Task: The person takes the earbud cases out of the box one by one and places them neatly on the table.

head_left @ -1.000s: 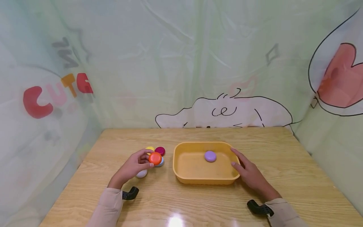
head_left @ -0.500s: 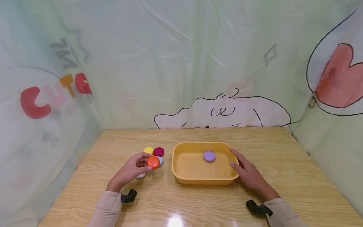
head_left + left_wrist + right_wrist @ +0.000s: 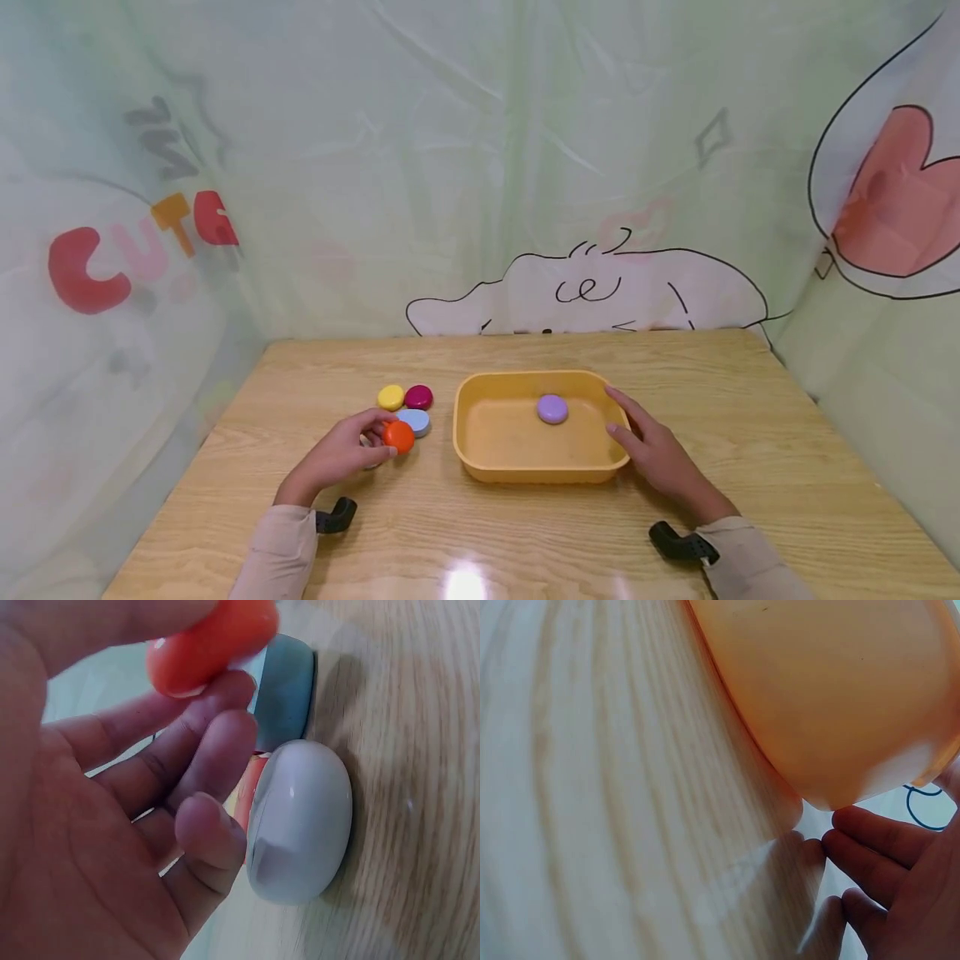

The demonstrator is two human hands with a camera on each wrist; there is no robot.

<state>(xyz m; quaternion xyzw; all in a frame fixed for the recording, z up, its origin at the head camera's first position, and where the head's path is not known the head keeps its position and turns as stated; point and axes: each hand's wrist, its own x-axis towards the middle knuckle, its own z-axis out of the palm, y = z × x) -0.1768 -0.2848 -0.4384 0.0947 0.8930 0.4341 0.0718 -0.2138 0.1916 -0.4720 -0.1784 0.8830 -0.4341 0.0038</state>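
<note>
My left hand (image 3: pixel 341 450) pinches a glossy orange-red disc (image 3: pixel 399 437) between thumb and fingertips, low over the table. Just beyond it lies a light-blue piece (image 3: pixel 415 422), with a yellow disc (image 3: pixel 391 397) and a dark-red disc (image 3: pixel 418 397) farther back. A rounded white piece (image 3: pixel 304 825) sits below the left fingers, mostly hidden in the head view; a sliver of another orange surface (image 3: pixel 249 791) shows behind it. My right hand (image 3: pixel 663 458) holds the right side of a yellow-orange tray (image 3: pixel 540 476), thumb over the rim, other fingers against the outer wall. A purple disc (image 3: pixel 552 409) lies inside.
Everything stands on a wood-grain table (image 3: pixel 540 542). A printed curtain (image 3: pixel 375 167) encloses its back and sides. Black wrist-worn devices sit at both cuffs, the left one (image 3: pixel 337 516) and the right one (image 3: pixel 682 544).
My left hand has come slightly nearer and leftward, lowering the orange-red disc and uncovering more of the light-blue piece and yellow disc. The right hand keeps its place on the tray.
</note>
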